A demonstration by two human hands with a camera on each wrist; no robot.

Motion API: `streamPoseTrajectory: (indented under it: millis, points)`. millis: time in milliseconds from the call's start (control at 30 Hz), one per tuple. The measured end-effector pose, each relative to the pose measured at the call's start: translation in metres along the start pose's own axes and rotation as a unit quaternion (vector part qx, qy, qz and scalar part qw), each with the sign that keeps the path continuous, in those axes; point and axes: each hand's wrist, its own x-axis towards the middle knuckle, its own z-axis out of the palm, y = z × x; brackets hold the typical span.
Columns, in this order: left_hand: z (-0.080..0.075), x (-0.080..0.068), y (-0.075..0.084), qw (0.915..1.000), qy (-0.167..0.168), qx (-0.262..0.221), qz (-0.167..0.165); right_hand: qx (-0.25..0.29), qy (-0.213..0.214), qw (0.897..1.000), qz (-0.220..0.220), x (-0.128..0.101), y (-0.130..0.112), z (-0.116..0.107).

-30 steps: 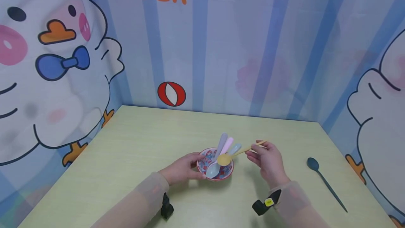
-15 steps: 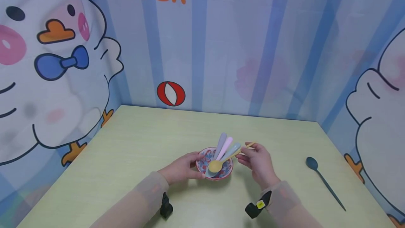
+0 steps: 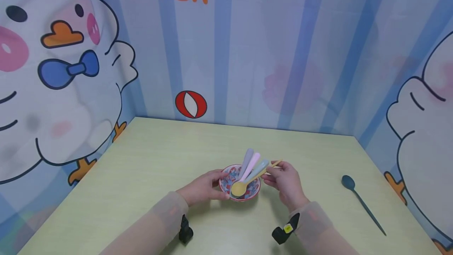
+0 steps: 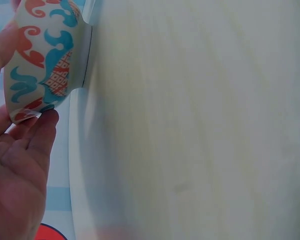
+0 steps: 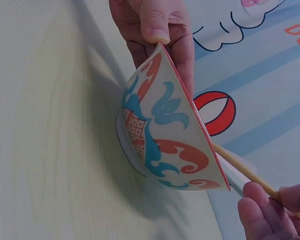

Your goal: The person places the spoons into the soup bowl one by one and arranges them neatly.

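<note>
A small patterned bowl (image 3: 253, 193) with a red rim stands upright on the table, blue and orange scrolls on its outside (image 5: 155, 130). My left hand (image 3: 203, 187) grips its left side, thumb and fingers at the rim. With my right hand (image 3: 286, 184) I pinch the thin handle of a yellow spoon (image 3: 238, 189), whose bowl end lies low inside the patterned bowl. Also leaning in it, handles pointing up and away, are a purple spoon (image 3: 247, 159), a pink spoon (image 3: 253, 163) and a grey-blue spoon (image 3: 261, 167). The yellow spoon covers the grey-blue one's head.
A dark teal long-handled spoon (image 3: 364, 206) lies on the pale table (image 3: 170, 148), well to the right of my right hand. Printed curtains with cartoon ducks (image 3: 67, 101) close off the back and sides of the table.
My right hand has moved left, lowering the yellow spoon further into the patterned bowl, over the grey-blue spoon. My left hand has kept its grip on the bowl.
</note>
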Motion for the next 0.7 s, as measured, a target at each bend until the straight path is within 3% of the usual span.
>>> streamPoseTrajectory:
  millis: [300, 700]
  points:
    - [0.0008, -0.0011, 0.0002, 0.9998, 0.006, 0.008, -0.02, -0.015, 0.004, 1.0, 0.0, 0.0015, 0.0024, 0.0012]
    - [0.001, -0.0017, 0.0013, 0.9996, 0.009, 0.014, -0.022, -0.028, 0.002, 1.0, -0.007, 0.0017, 0.0046, 0.0029]
